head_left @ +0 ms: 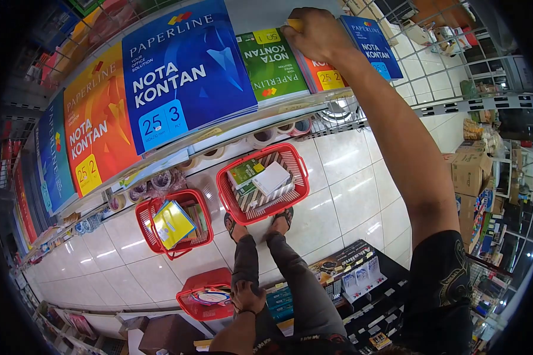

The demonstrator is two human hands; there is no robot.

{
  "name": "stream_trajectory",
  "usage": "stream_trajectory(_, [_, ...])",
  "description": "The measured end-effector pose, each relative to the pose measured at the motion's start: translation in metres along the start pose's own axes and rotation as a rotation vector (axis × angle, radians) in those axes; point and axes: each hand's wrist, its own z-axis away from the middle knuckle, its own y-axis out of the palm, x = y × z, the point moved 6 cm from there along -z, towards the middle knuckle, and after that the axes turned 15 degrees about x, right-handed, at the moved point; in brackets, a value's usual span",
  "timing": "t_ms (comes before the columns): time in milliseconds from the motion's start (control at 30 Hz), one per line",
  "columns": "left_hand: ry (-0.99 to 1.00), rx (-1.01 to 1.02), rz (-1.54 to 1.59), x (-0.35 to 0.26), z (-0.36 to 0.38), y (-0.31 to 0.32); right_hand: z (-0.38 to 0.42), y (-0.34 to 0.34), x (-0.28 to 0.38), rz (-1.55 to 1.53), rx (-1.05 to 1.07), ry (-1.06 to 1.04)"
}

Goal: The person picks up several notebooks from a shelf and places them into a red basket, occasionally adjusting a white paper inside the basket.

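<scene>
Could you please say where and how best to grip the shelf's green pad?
Probably pinch the green pad at its near edge, thumb on top, coming from the front: it lies cover up, that edge facing outward, flanked by a blue pad and an orange pad.

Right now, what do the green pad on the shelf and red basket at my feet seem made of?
Green pad: likely paper with a smooth card cover, judging by crisp print and flat face. Red basket: probably glossy moulded plastic, given slotted, evenly coloured walls.
</scene>
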Motion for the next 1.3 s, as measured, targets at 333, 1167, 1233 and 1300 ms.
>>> stream_trajectory(333, [0.011,-0.011,-0.007,0.001,-0.003,-0.001,0.01,-0.022,0.013,-0.169,0.097,0.036])
stream_trajectory(1167, [-0.022,0.062,-0.004,0.004,-0.005,0.008,0.188,0.01,0.077,-0.491,-0.622,-0.124])
stream_trajectory(1233, [-0.018,0.065,0.011,0.005,-0.005,0.008,0.227,0.109,0.087,-0.663,-0.333,-0.027])
stream_trajectory(1300, [-0.008,0.031,-0.01,0.001,-0.002,0.006,0.264,0.229,0.092,-0.541,0.08,0.102])
